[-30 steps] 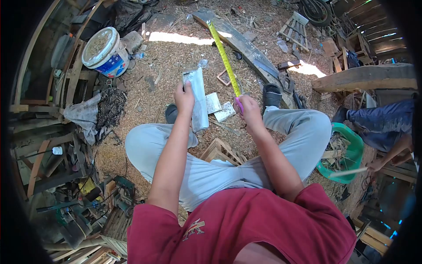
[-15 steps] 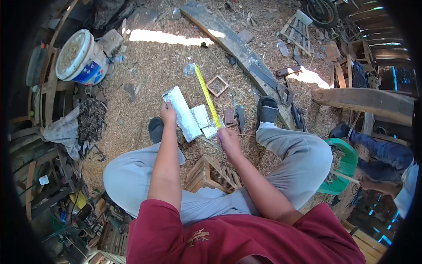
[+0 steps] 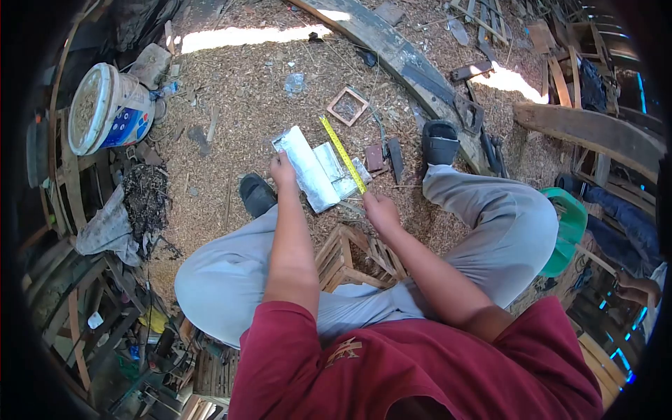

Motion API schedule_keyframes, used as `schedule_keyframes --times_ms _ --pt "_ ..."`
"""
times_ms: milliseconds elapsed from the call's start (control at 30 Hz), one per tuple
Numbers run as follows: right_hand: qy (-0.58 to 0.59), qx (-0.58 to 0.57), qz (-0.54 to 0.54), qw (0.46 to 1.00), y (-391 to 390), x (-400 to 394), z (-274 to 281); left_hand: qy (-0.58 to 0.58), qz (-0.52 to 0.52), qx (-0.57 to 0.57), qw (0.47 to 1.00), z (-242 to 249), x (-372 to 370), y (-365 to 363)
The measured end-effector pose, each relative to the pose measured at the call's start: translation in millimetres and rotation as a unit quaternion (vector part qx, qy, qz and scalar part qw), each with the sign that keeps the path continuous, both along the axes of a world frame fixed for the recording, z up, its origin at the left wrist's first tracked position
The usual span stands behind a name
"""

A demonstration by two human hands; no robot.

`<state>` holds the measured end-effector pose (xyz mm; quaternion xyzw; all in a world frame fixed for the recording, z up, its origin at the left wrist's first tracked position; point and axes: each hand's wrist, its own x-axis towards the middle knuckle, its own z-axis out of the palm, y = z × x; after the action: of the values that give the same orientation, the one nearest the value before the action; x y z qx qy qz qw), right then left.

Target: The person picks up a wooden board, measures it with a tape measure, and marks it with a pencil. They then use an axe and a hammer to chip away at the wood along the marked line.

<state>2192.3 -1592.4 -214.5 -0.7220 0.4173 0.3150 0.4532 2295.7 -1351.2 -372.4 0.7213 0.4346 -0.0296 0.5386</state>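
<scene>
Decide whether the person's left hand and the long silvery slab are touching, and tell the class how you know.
Touching. The head view shows the left hand gripping the left edge of the silvery slab near its far end.

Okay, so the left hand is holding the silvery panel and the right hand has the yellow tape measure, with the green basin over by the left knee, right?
Not quite: the green basin is by the right knee, as the head view shows. The left hand does hold the silvery panel, and the right the yellow tape measure.
</scene>
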Motion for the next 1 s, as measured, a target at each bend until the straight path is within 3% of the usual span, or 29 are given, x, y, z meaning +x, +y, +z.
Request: schedule_keyframes --times_ms 100,200,233,333,467,600,700,800,1000 --pt "-0.007 -0.026 0.024 0.999 -3.5 -9.5 -22.0 0.011 0.011 -0.074 0.997 -13.3 -6.9 -10.1" --pt "-0.012 -0.037 0.031 0.999 -2.7 -10.7 -20.0 -0.044 -0.102 -0.060 0.992 -37.2 -21.6 -10.6" --pt "-0.012 -0.028 0.021 0.999 -2.8 -9.1 -19.2 -0.071 -0.045 -0.131 0.988 -35.4 -25.9 -18.1" --pt "0.006 -0.011 0.037 0.999 -5.1 -1.8 -12.1 0.043 -0.160 0.043 0.985 -27.8 -32.8 -17.2" --pt "0.009 -0.015 0.046 0.999 -7.9 7.6 1.2 0.148 -0.118 -0.054 0.980 -19.8 -39.1 -21.5" --pt "0.007 -0.034 0.047 0.998 -6.9 11.4 5.7 0.122 -0.090 -0.077 0.985 -41.6 -48.8 -23.4" --pt "0.008 -0.035 0.050 0.998 -7.0 12.5 3.1 0.113 -0.114 -0.029 0.987 -42.9 -53.1 -26.6" --pt "-0.003 -0.036 0.042 0.998 -5.8 19.7 6.2 0.003 -0.066 -0.096 0.993 -20.7 -55.4 -40.7" --pt "-0.006 -0.023 0.030 0.999 -3.2 21.2 -9.9 0.080 -0.058 -0.177 0.979 23.6 -45.2 -50.9"
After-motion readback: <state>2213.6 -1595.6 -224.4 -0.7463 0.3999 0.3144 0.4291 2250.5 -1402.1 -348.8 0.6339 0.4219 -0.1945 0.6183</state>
